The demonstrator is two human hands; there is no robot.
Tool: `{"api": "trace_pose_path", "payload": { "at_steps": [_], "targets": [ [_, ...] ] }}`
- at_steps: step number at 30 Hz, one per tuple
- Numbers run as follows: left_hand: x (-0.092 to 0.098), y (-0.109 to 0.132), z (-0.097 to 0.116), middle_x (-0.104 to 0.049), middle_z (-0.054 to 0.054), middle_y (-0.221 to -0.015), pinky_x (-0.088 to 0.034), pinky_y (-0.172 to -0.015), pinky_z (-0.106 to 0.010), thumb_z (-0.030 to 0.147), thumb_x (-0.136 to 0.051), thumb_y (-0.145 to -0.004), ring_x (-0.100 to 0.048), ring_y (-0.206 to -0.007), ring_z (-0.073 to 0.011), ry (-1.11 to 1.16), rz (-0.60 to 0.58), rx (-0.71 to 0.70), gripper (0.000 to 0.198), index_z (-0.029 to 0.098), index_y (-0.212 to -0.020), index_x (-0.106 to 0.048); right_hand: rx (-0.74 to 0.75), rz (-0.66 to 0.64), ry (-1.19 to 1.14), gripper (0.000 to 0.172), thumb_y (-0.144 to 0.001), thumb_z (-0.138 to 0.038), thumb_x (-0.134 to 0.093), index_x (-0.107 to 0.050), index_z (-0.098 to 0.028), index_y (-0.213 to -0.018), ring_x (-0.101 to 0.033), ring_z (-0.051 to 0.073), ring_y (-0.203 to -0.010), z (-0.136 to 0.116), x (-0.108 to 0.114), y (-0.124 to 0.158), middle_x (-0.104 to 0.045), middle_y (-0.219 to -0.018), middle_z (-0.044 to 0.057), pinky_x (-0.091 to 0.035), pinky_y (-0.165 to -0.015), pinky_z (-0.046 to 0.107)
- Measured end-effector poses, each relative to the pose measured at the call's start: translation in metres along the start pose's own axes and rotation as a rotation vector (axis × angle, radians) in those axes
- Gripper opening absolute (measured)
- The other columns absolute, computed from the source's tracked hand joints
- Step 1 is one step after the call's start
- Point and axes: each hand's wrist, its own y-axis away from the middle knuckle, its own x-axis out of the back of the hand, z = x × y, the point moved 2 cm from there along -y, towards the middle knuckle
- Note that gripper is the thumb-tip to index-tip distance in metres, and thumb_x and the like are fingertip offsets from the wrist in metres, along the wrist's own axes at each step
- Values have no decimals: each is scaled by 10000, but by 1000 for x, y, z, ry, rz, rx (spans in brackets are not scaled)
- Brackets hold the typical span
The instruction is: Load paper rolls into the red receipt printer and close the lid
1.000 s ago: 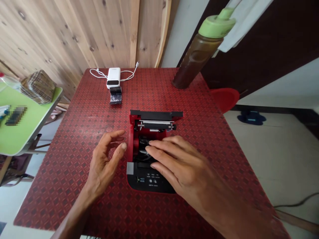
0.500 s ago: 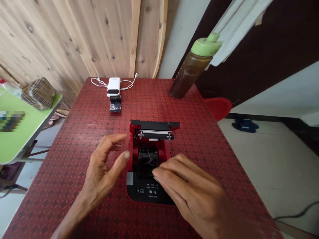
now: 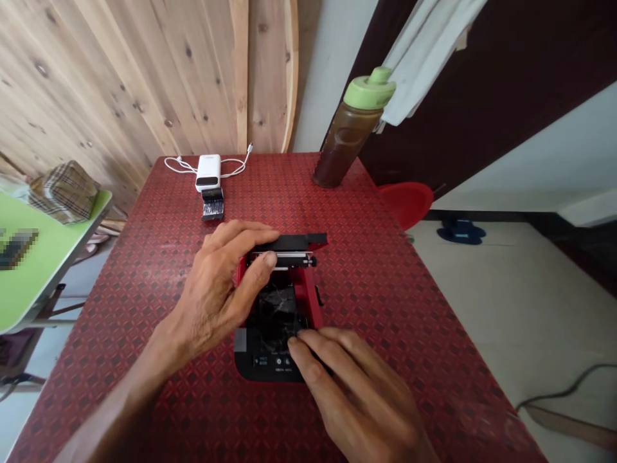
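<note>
A small red and black printer (image 3: pixel 308 302) sits on the table with its lid (image 3: pixel 301 242) raised. Black, shiny film (image 3: pixel 277 305) lies in its bay and reaches forward over the front panel with its buttons. My left hand (image 3: pixel 226 283) has its fingers over the left end of the lid and its thumb in front, closed about it. At the film's front right edge, my right hand (image 3: pixel 354 386) holds the film with its fingertips pressed together; part of the grip is hidden.
The patterned red table (image 3: pixel 164 283) carries a white power bank (image 3: pixel 209 170) with a cable, a crumpled black strip (image 3: pixel 213 204) and a green-capped bottle (image 3: pixel 349 128). A red stool (image 3: pixel 409 199) stands beyond the right edge, and a green table (image 3: pixel 43 263) at left.
My left hand has moved from beside the printer onto its raised lid. My right hand has drawn the film a little forward over the panel. The view has shifted slightly.
</note>
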Motion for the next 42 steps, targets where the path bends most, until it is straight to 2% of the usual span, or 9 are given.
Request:
{"api": "trace_pose_path", "payload": {
  "at_steps": [9,13,17,25,31,35,37,39,42],
  "targets": [
    [1,59,10,-819,-59,-1349,-576,-1082,-372,131,-610,-1106,-783,-1258,-219,-36,-95,-48,347,280,-1388,-745,-29,-25,109,341,-1085,30,-532,-796,-101,-1257,-802,260,-1053,-7,-3,9,-870,-1137,120,-669,-934,394],
    [-8,74,7,-826,-74,-1308,-570,-1104,-384,61,-609,-1059,-783,-1266,-229,-43,-79,-109,397,264,-1380,-724,-77,84,157,345,-1071,42,-578,-808,-138,-1255,-788,270,-1162,-11,-9,14,-873,-1217,129,-638,-988,414],
    [-16,85,4,-832,-91,-1316,-567,-1114,-408,31,-602,-1040,-777,-1282,-251,-65,-85,-138,432,249,-1400,-699,-84,32,115,261,-1039,18,-679,-800,-150,-1198,-787,288,-1326,-6,-13,10,-854,-1365,172,-606,-1119,437],
    [-23,99,5,-801,-108,-1455,-482,-1256,-425,160,-690,-1042,-740,-1365,-288,-115,-122,-111,754,238,-1748,-438,-90,-4,33,343,-1068,-6,-642,-701,-61,-1401,-812,257,-1314,-1,-12,8,-872,-1334,165,-540,-1201,409],
    [-27,99,3,-814,-120,-1441,-466,-1275,-412,185,-732,-1028,-757,-1354,-288,-166,-118,-159,807,211,-1769,-413,-115,-55,67,316,-1142,-108,-598,-674,-31,-1439,-832,242,-1249,-2,-11,4,-880,-1302,163,-586,-1139,376],
    [-18,96,3,-817,-101,-1436,-516,-1249,-477,240,-757,-1051,-773,-1318,-304,-55,-148,-110,813,287,-1784,-408,-117,-29,51,321,-1145,-130,-610,-678,-28,-1442,-828,270,-1256,-4,-11,5,-875,-1293,178,-600,-1143,410],
    [-10,97,3,-812,-70,-1437,-538,-1246,-507,277,-754,-1077,-763,-1328,-302,104,-73,20,751,362,-1762,-458,-140,14,19,373,-1120,-127,-658,-666,-30,-1480,-797,288,-1327,-6,-8,9,-853,-1343,197,-605,-1170,416],
    [-2,99,0,-791,-28,-1463,-524,-1281,-518,292,-738,-1103,-729,-1395,-288,250,119,186,637,435,-1696,-553,-192,70,4,456,-1074,-101,-718,-653,-33,-1520,-771,306,-1375,-8,-5,15,-828,-1391,216,-619,-1177,417],
    [-1,106,-7,-739,-7,-1553,-486,-1331,-523,326,-822,-1056,-660,-1514,-294,341,301,392,570,441,-1589,-656,-322,138,20,540,-1058,-102,-744,-628,-49,-1583,-803,311,-1309,-12,-3,30,-816,-1403,226,-670,-1113,412]
  ]
}}
